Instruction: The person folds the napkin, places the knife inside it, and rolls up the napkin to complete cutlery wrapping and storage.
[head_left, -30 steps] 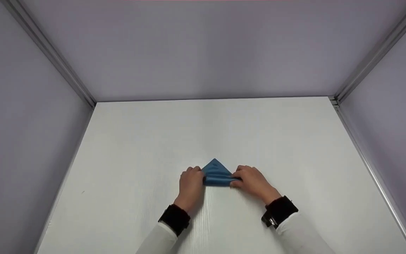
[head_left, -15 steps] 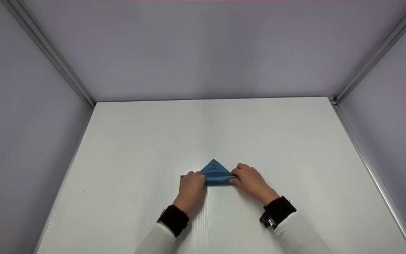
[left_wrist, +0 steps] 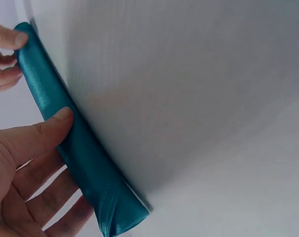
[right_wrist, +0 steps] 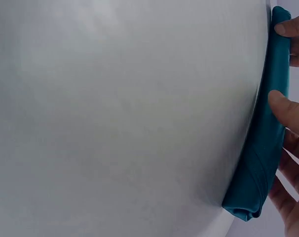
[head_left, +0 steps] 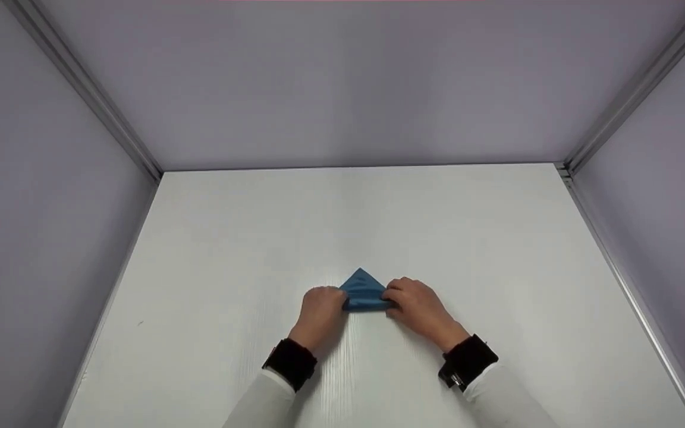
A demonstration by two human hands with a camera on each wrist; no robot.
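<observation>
Since the earlier head frames both hands have closed in toward each other along the near edge of the cloth (head_left: 364,291), and the rolled band has crept a bit further up; less of the blue triangle shows than before.

Cloth: blue, fine ribbed weave with a slight sheen, lying near the middle of the white table (head_left: 497,238), a little toward the person. Its near edge is rolled into a tight tube, seen clearly in the left wrist view (left_wrist: 85,148) and the right wrist view (right_wrist: 268,133). The far part is a flat triangle, tip pointing away from the person. At the tube's ends the layers show as small folds.

Progress, judged: rolling looks well underway but not finished. The tube is formed and even; the triangle tip remains flat on the table and is not yet taken in. Roughly the last third looks left to do.

Left hand (head_left: 320,308) grips the tube's left end, thumb (left_wrist: 51,128) pressed on top, fingers curled under and behind. Right hand (head_left: 417,306) holds the right end the same way, thumb (right_wrist: 282,106) on the roll, fingers tucked beneath. Both grips narrow, closed round the cloth.

Outward: black wrist straps (head_left: 291,362) over white sleeves, pale walls (head_left: 348,89) with metal corner rails around the table.
</observation>
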